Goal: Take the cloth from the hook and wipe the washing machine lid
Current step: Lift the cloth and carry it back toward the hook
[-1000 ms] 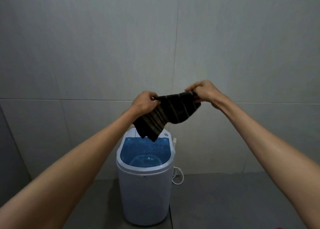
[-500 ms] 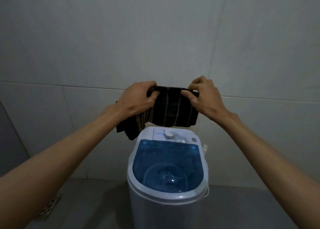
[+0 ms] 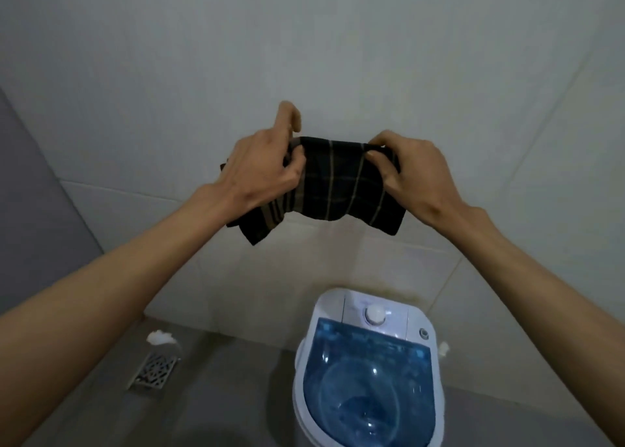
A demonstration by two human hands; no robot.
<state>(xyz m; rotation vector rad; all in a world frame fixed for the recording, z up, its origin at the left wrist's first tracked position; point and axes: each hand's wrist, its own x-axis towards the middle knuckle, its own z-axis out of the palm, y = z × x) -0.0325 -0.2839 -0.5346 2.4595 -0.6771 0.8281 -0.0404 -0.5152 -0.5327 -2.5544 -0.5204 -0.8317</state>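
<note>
Tiled wall fills the far side, pale grey, grout lines running across it. Grey floor below it, near side.

Washing machine stands on the floor at lower right, white body, close to the wall. Its lid is translucent blue, closed, drum visible through it. White control panel strip sits at the far edge of the top with a round knob in the middle and a small button to the right of it.

Cloth is up in the air in front of the wall, well above the machine and not touching it. Dark fabric with thin tan stripes, stretched across between both my hands; one corner hangs down at lower left, another at lower right.

My left hand is clamped on the cloth's left end, thumb and fingers pinching the top edge, index finger sticking up free. My right hand is clamped on the right end, thumb on the near face, fingers curled over the top edge.

Metal floor drain at left on the floor, a small white wad just beyond it near the wall. Another small white bit sits just right of the machine.
</note>
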